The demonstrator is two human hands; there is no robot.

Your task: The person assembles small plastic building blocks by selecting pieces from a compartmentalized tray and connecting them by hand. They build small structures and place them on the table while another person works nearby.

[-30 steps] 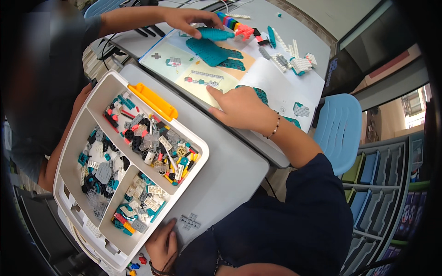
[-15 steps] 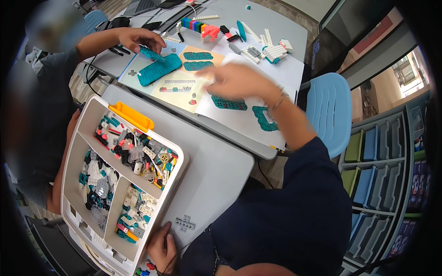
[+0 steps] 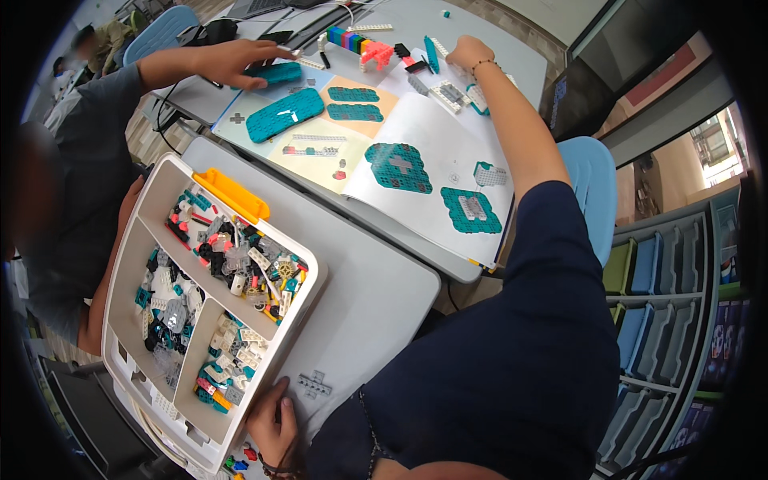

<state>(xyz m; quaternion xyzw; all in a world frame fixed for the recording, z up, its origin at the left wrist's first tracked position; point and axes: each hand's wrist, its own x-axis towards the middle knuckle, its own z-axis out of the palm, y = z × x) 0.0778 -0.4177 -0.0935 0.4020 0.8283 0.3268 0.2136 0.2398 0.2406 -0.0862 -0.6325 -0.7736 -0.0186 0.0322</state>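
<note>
My right hand (image 3: 470,54) is at the far side of the table, its curled fingers down among the white building pieces. What they grip is hidden. A long white strip (image 3: 438,48) and a teal beam (image 3: 431,56) lie just left of it, and a white-and-grey block assembly (image 3: 450,96) lies below. My left hand (image 3: 274,424) rests on the near table beside the storage box, fingers apart and holding nothing. Close to its fingertips lies a grey cross-shaped piece (image 3: 314,384). An open instruction booklet (image 3: 384,206) with pictures of teal plates spreads under my right arm.
A white sorting box (image 3: 314,280) of mixed bricks stands at left. Another person's hand (image 3: 232,64) is over a teal piece (image 3: 276,74), beyond a teal plate (image 3: 286,114) on the booklet. A multicoloured brick row (image 3: 348,38) lies behind. A blue chair (image 3: 592,192) stands at right.
My right hand has moved from above the booklet to the far white pieces, uncovering the booklet's pictures. The other person's teal piece has been lowered beyond the plate. My left hand stays put.
</note>
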